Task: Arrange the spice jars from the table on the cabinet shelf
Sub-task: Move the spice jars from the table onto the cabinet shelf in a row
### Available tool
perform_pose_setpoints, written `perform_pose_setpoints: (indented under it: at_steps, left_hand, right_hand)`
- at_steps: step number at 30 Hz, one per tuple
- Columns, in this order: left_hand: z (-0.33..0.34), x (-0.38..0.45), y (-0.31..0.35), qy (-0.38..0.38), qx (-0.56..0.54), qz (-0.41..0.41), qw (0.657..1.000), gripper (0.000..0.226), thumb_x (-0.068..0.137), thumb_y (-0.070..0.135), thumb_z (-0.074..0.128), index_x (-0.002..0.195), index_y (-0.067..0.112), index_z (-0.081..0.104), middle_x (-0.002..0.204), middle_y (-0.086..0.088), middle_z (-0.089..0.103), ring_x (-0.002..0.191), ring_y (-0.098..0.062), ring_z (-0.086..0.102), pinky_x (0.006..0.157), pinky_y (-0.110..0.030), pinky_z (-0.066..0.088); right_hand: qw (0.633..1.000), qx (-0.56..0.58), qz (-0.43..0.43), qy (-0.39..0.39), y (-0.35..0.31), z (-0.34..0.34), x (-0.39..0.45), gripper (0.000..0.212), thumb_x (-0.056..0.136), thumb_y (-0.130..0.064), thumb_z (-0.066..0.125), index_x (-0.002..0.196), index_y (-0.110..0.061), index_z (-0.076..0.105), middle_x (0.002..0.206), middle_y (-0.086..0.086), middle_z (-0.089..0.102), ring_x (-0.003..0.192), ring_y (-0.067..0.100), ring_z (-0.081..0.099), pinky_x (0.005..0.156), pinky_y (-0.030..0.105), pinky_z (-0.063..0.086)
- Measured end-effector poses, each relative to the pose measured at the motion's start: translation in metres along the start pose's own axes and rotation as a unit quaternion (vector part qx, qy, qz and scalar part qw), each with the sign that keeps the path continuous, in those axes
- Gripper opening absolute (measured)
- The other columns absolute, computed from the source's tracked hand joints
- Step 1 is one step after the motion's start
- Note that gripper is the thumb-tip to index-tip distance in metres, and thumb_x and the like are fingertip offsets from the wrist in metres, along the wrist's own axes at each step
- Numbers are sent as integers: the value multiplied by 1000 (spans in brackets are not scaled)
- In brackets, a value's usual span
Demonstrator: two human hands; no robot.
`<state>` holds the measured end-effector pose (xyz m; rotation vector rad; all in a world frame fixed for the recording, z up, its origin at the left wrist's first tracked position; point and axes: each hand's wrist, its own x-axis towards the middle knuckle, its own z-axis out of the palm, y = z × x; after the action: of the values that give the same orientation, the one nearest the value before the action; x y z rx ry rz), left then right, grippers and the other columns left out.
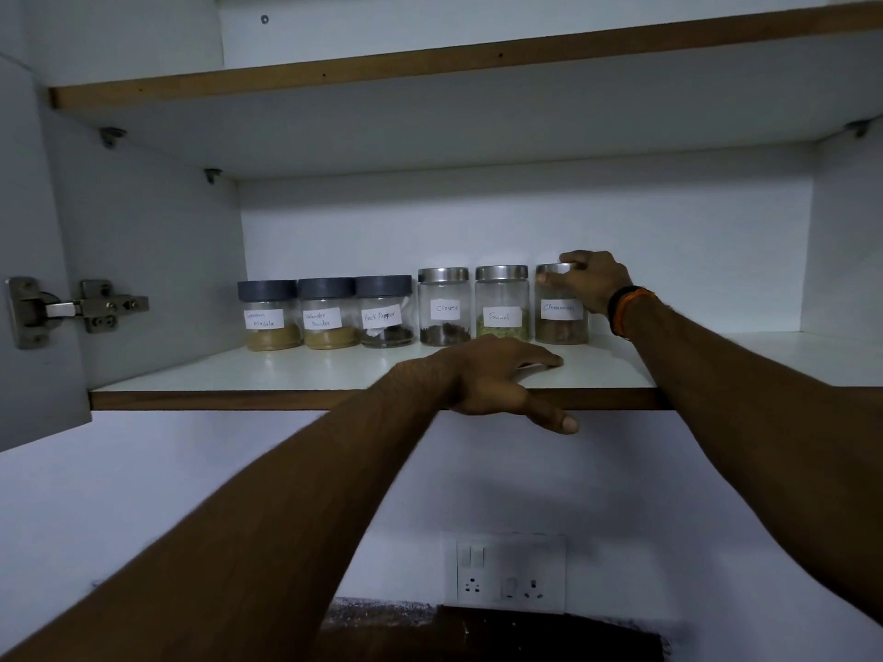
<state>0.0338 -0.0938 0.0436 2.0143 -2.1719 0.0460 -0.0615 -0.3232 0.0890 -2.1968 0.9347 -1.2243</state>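
Several labelled glass spice jars stand in a row at the back of the white cabinet shelf (286, 375). From the left: garam masala jar (270, 315), coriander powder jar (328, 313) and black pepper jar (385, 312), all with dark lids, then cloves jar (444, 307), fennel jar (502, 303) and cinnamon jar (560, 317) with silver lids. My right hand (592, 279) grips the lid of the cinnamon jar, which stands upright on the shelf. My left hand (497, 379) rests flat on the shelf's front edge, fingers spread, holding nothing.
The cabinet door (28, 260) hangs open at the left on a metal hinge (71, 308). An upper shelf (430, 59) runs above. The shelf is bare to the right of the cinnamon jar. A wall switch and socket plate (506, 573) sits below, above a dark countertop (478, 633).
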Motion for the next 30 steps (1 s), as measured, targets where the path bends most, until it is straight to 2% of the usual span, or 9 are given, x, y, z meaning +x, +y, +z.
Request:
perform_pose_setpoints:
  at_steps: [8,12,17,19,21,23,25,28,30]
  left_hand:
    - [0,-1,-1,7,-7,-3,1000,85,83,63,67,154,31,33,162,4,32,147,-20,30,121,-46,25]
    - [0,0,0,10,-9,-4,1000,85,82,63,67,154,31,33,162,4,33,146,-20,31,120,-47,27]
    - [0,-1,0,9,-13,-4,1000,85,82,63,67,153,31,34,162,4,32,147,-19,30,121,-46,26]
    - [0,-1,0,9,-13,-3,1000,84,83,62,67,154,31,34,162,4,32,147,-19,30,121,-47,26]
    - [0,-1,0,8,-15,-5,1000,84,83,62,67,154,31,34,162,4,32,147,-20,30,121,-47,26]
    - [0,-2,0,7,-19,-6,1000,84,83,61,68,153,32,34,162,4,32,147,-20,30,121,-47,26]
    - [0,-2,1,6,-23,-7,1000,84,83,61,68,154,31,33,162,4,32,147,-20,30,121,-48,26]
    - [1,-1,2,7,-21,-9,1000,84,84,61,67,154,30,33,162,3,32,147,-20,30,121,-47,26]
    - [1,-2,3,6,-12,-9,1000,84,84,61,66,154,29,32,162,2,31,147,-21,30,121,-47,26]
  right_hand:
    - [1000,2,2,1,3,2,3,79,88,-48,73,151,-11,45,154,13,47,139,35,46,117,47,38]
    - [1000,-12,-12,12,2,1,2,71,90,-43,72,147,-7,49,151,15,50,137,36,48,115,46,40]
    - [998,-45,-42,26,0,4,1,45,93,-37,70,119,0,68,118,20,69,110,39,61,94,44,49]
    - [998,-50,-41,21,0,4,2,39,93,-37,69,105,0,67,101,17,67,98,35,60,84,42,48]
    - [997,-66,-34,20,1,5,2,36,93,-39,68,96,-4,61,93,14,60,94,32,54,79,39,44]
    - [996,-86,-25,22,1,5,1,38,92,-44,68,97,-8,57,96,14,58,96,32,53,82,39,45]
    - [993,-116,-11,26,0,4,-2,46,91,-55,64,101,-10,57,110,19,58,105,36,55,87,41,47]
    - [989,-136,15,51,-2,1,-9,75,88,-67,60,138,-12,54,139,22,47,127,42,49,107,51,46]
    - [989,-127,18,75,-4,-1,-16,81,88,-67,60,147,-12,49,144,22,42,133,43,44,110,54,43]
